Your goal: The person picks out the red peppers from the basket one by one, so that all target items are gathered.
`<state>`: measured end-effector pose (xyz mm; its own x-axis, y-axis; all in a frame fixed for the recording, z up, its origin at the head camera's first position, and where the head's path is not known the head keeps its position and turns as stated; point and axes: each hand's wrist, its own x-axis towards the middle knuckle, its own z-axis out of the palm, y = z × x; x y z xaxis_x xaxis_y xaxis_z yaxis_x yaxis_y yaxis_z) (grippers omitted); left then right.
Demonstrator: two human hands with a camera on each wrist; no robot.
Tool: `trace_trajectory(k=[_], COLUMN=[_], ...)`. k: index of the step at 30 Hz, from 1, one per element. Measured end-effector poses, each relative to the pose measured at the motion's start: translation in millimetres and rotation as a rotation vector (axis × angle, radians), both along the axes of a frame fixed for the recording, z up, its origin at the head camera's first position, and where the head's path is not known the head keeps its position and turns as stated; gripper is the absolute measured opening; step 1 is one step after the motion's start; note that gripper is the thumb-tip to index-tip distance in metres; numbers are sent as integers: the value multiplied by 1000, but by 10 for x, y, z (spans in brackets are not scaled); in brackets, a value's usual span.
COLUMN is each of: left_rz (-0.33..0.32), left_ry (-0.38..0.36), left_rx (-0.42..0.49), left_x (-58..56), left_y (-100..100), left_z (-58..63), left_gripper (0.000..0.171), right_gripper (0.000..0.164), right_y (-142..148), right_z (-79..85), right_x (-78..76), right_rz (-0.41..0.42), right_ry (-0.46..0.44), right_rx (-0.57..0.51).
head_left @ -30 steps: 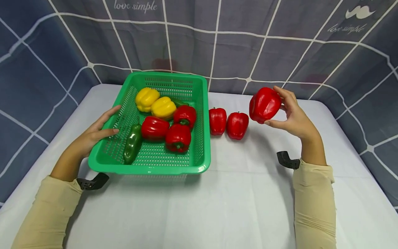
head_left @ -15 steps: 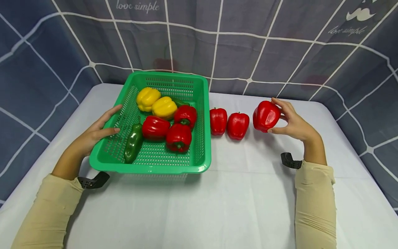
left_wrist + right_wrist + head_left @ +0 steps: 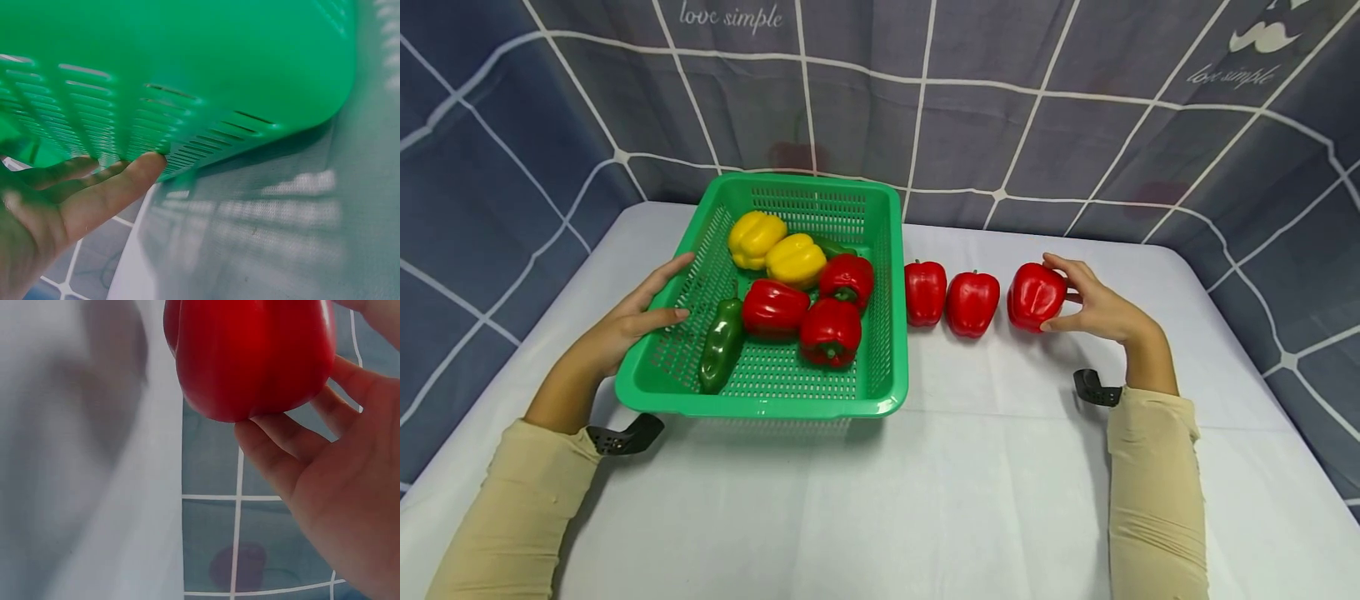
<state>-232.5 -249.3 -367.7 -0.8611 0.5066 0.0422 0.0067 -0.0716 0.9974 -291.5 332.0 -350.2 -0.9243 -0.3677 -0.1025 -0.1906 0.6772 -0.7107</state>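
My right hand (image 3: 1101, 302) holds a glossy red bell pepper (image 3: 1036, 298) between thumb and fingers, low over the white table at the right. In the right wrist view the fingers touch the pepper's (image 3: 253, 356) lower end and side. Two more red bell peppers, one (image 3: 973, 303) beside it and another (image 3: 925, 293) farther left, rest on the table. My left hand (image 3: 625, 325) lies at the left side of a green plastic basket (image 3: 760, 407), its fingertips and thumb tip at the rim. From the left wrist view, extended fingers (image 3: 119, 187) touch the basket's slotted outer wall.
Inside the basket are yellow bell peppers (image 3: 795, 260), several red bell peppers (image 3: 831, 333), a long green pepper (image 3: 722, 346) and another green one partly hidden (image 3: 835, 247). A dark gridded curtain (image 3: 970, 133) encloses the white table (image 3: 970, 500) at the back and sides.
My right hand has lowered the red bell pepper toward the table, to the right of the two standing there. The left hand and the basket stay in place.
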Motion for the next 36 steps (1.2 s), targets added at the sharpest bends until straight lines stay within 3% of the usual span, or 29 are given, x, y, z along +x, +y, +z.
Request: trace_trajectory(k=[17,36], left_rz=[-5,0], left_ry=[5,9], left_rx=[-5,-11], left_x=[7,3], left_y=[0,-7], left_z=[10,-8], left_gripper=[68,68], right_gripper=[94,86], right_y=[-18,-32], right_z=[-108,-75], right_x=[-55,-21], right_rz=[49,46], right_ry=[-27,-67], right_rx=[-9,30])
